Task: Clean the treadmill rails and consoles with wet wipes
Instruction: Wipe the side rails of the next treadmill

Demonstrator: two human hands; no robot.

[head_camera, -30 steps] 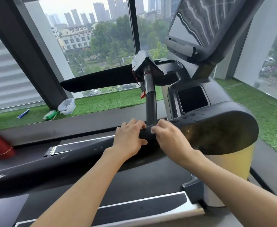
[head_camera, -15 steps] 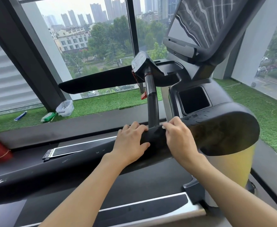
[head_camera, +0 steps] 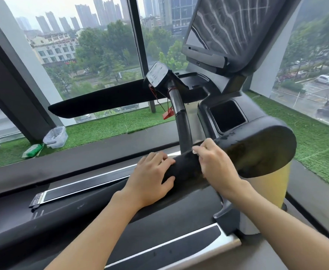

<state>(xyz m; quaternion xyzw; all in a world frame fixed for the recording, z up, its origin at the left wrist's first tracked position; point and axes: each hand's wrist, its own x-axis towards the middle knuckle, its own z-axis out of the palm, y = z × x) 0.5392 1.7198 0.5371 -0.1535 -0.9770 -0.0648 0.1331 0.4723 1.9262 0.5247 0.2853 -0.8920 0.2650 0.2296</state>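
Left hand (head_camera: 150,178) and right hand (head_camera: 216,168) both curl over the near handrail (head_camera: 257,147) at frame centre, with bare rail between them. Any wipe under the fingers is hidden. The rail's rounded end lies right; its left run is cut off. A wipes pack (head_camera: 32,150) lies mid-left on the turf (head_camera: 105,127).

Left hand (head_camera: 150,177), right hand (head_camera: 217,165) — on black rail (head_camera: 185,169)
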